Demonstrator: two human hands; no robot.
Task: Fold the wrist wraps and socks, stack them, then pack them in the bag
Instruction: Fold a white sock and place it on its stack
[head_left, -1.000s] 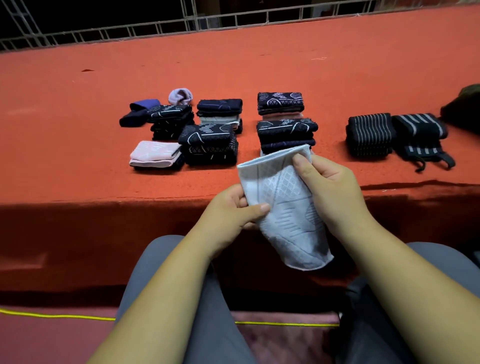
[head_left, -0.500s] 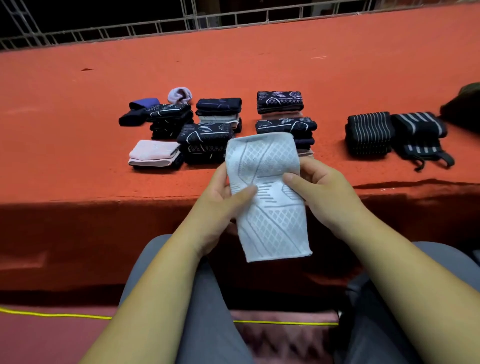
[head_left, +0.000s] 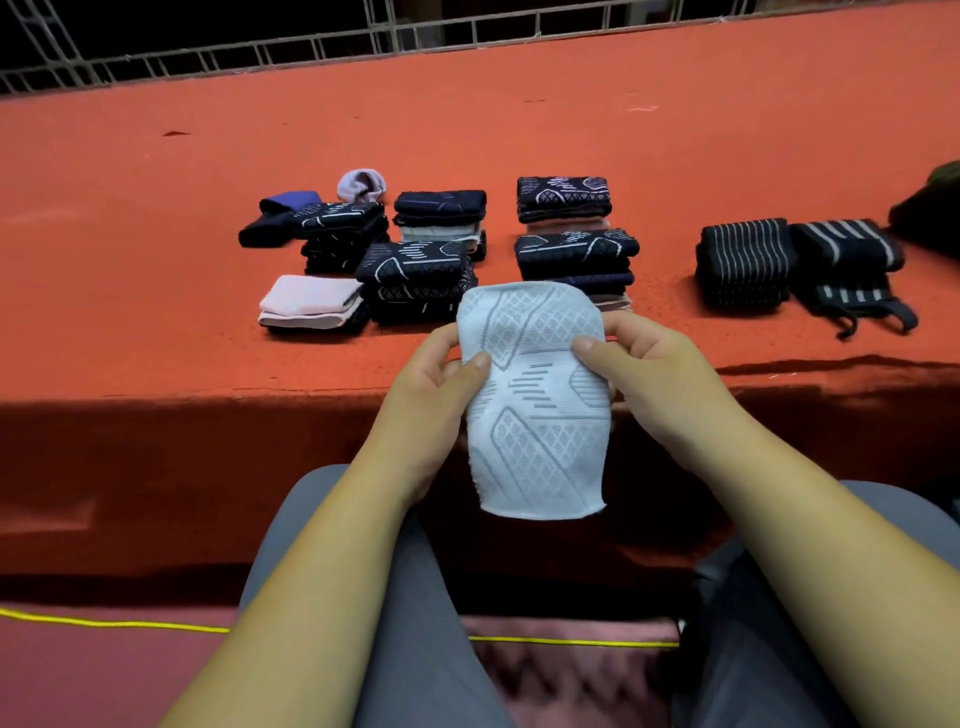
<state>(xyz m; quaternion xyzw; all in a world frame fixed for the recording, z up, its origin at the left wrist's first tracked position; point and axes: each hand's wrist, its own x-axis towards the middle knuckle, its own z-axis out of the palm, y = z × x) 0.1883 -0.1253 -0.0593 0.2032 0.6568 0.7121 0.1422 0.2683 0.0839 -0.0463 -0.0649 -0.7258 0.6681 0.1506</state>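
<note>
Both hands (head_left: 423, 400) (head_left: 657, 376) on 1 pale sock (head_left: 537, 415); 2 wrist wraps (head_left: 743, 262) (head_left: 844, 260) to R.

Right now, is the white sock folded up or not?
Not folded up yet. The white sock hangs long and flat, pinched by the left hand and right hand.

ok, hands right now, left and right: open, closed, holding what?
Left hand: closed on the pale patterned sock, thumb on its front.
Right hand: closed on the same sock's other edge, thumb on its front.
</note>
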